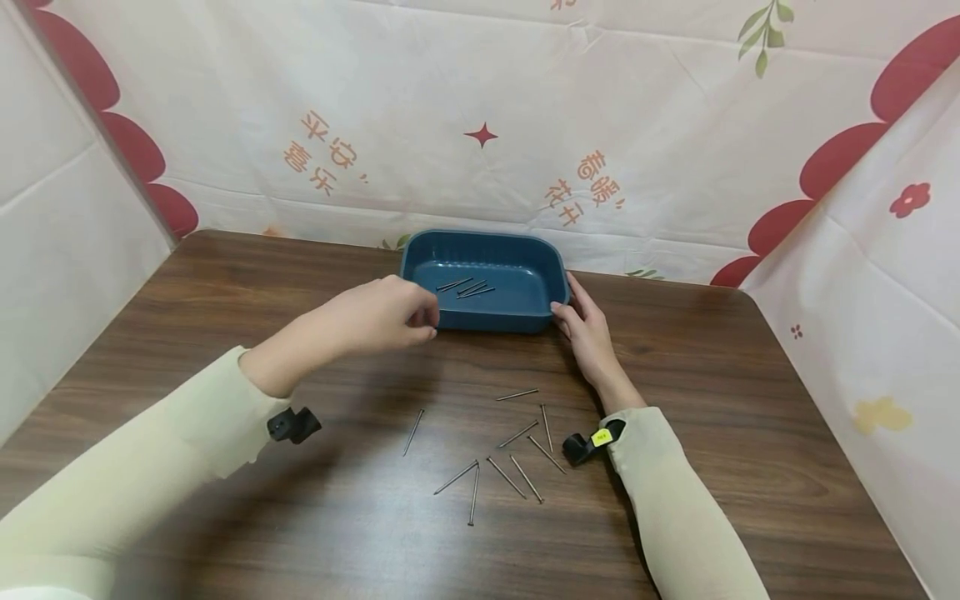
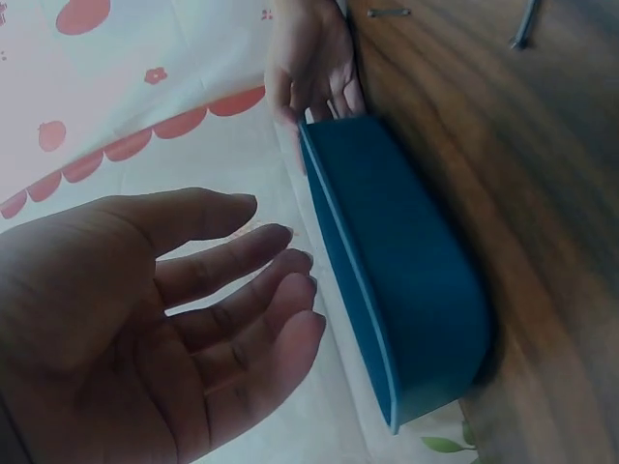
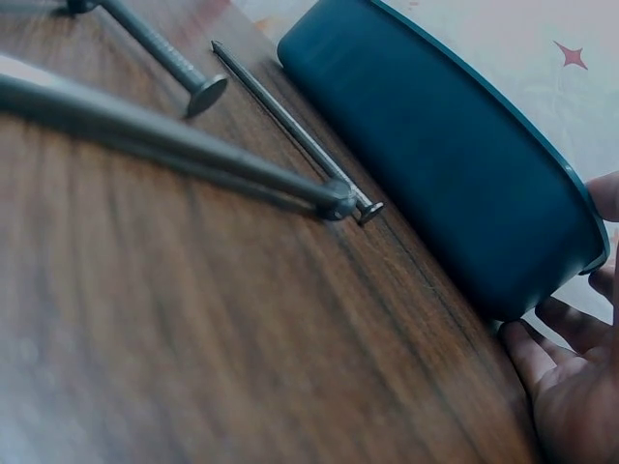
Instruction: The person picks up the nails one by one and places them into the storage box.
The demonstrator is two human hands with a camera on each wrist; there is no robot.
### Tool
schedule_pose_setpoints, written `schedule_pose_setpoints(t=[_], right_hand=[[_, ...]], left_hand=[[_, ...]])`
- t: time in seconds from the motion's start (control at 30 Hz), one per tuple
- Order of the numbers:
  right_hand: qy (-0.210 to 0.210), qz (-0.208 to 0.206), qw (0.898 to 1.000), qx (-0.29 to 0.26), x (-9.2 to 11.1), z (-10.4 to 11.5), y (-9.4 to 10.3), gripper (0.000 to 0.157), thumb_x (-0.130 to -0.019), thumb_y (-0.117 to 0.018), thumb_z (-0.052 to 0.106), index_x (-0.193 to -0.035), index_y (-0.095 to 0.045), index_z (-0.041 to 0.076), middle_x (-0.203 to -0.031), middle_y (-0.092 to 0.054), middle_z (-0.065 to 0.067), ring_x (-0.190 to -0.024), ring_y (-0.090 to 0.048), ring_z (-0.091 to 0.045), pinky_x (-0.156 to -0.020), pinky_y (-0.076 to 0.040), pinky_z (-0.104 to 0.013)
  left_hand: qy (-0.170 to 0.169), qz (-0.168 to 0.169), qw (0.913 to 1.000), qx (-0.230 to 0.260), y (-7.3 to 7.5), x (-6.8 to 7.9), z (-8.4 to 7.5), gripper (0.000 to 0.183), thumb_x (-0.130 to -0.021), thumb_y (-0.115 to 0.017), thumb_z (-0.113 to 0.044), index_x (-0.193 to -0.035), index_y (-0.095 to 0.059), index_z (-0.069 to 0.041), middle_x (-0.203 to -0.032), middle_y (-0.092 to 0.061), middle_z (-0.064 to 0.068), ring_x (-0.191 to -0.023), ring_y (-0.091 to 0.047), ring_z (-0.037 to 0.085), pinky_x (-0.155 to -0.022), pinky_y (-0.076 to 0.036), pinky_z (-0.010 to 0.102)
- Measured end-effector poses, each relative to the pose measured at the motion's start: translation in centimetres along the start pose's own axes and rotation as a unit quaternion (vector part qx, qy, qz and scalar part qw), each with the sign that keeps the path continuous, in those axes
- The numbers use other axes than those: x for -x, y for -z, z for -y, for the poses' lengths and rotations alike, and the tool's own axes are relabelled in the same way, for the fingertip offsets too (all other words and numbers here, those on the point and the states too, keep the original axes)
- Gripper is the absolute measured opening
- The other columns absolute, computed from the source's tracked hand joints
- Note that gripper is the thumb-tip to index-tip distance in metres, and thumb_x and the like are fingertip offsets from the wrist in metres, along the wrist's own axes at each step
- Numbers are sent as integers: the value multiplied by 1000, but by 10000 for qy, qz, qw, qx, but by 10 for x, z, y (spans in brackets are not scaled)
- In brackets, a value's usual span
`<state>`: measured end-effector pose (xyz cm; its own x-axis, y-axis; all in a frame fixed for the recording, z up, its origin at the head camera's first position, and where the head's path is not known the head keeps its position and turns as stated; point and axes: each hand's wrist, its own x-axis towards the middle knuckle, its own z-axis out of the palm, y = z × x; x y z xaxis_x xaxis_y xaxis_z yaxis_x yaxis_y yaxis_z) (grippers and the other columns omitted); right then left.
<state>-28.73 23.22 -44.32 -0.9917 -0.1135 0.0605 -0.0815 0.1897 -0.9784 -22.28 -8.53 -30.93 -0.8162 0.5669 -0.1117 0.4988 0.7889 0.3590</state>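
A deep blue rectangular tray [image 1: 495, 322] stands at the far edge of the table, with several nails [image 1: 473, 291] lying inside it. My right hand [image 1: 594, 343] grips its right end, thumb on the rim and fingers round the outer wall. Just over the tray's front left corner hovers my left hand [image 1: 371, 317], its fingers loosely bent. The left wrist view shows that hand's palm [image 2: 87, 319] with nothing in it. In front of the tray, several more nails lie scattered on the table; one nail [image 3: 293, 127] shows close to the tray's side in the right wrist view.
The dark wood-grain table [image 1: 315, 500] ends at a white patterned cloth [image 1: 420, 167] behind the tray. Similar cloth hangs along both sides. One nail [image 1: 413, 432] lies apart, left of the other loose ones. A small black camera [image 1: 294, 425] sits on each wrist.
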Motion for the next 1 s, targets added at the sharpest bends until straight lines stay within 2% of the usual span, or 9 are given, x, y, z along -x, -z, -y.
schedule_pose_setpoints(t=[0.27,0.5,0.57,0.63,0.77,0.9,1.0], right_hand=[[-5,10,10000,20,2,1,0,61,-106,-49,27,-161,-23,33,-164,-34,-8,-147,-42,-24,-119,-37,-44],[18,9,10000,71,2,2,-1,61,-106,-50,28,-160,-24,34,-163,-35,-8,-147,-43,-23,-119,-37,-44],[19,3,10000,70,2,2,-1,61,-106,-49,27,-161,-24,34,-164,-35,-8,-147,-42,-24,-119,-37,-44],[17,5,10000,60,1,1,-1,61,-106,-49,26,-161,-23,33,-164,-34,-8,-147,-42,-24,-119,-36,-45],[9,17,10000,57,1,2,-1,62,-106,-48,24,-161,-22,32,-165,-32,-8,-148,-41,-24,-119,-36,-45],[-15,0,10000,54,1,3,-1,61,-106,-49,25,-161,-23,32,-165,-32,-7,-148,-41,-23,-118,-37,-44],[-20,-6,10000,40,1,2,-1,61,-106,-49,25,-161,-23,32,-165,-32,-6,-148,-41,-23,-118,-37,-43]], left_hand=[[158,232,9996,-52,-21,14,2,12,-95,-66,-21,-102,-73,-13,-82,-66,-1,-73,-59,12,-67,-50,29],[405,781,9961,-100,-44,23,2,10,-93,-69,-21,-97,-72,-12,-84,-66,-1,-75,-60,13,-69,-52,32],[410,880,9952,-90,-51,24,1,9,-91,-70,-22,-90,-69,-14,-79,-64,-3,-71,-58,12,-65,-49,31],[390,951,9947,-59,-58,25,1,14,-90,-70,-23,-80,-64,-15,-71,-58,-5,-64,-53,11,-59,-44,29],[319,982,9946,-68,-69,26,0,37,-88,-71,-24,-62,-46,-18,-58,-37,-7,-53,-36,9,-51,-29,27],[244,892,9956,-125,-76,25,-2,47,-86,-73,-23,-58,-35,-19,-55,-25,-8,-52,-27,9,-50,-21,26],[162,838,9962,-185,-79,24,-3,44,-83,-74,-17,-59,-36,-19,-58,-27,-8,-54,-27,10,-50,-22,26]])
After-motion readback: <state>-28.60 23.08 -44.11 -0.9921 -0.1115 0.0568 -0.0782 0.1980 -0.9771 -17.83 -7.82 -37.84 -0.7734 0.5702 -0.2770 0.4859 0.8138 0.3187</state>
